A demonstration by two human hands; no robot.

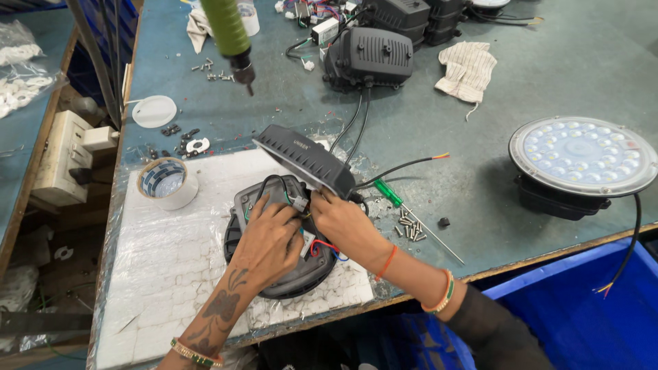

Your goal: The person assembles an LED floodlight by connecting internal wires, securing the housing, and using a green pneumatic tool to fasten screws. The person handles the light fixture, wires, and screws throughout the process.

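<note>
Centre of frame, on white foam sheet [171, 260]: round dark lamp housing [288, 274], back up, finned cover [305, 159] tilted open above. Left hand [269, 243] curled, fingertips pinching small connector [299, 203] and wires. Right hand [346, 225] pressed against cover's lower edge. Likely heavy, rigid casting; wires thin, fragile. Best gripped at rim, not leads.

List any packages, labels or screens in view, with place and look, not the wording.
Clear plastic bags: far left bench, holding small white parts.
White label: inside the open black lamp housing, between the left hand and right hand; small, partly hidden.
Screens: none.
</note>
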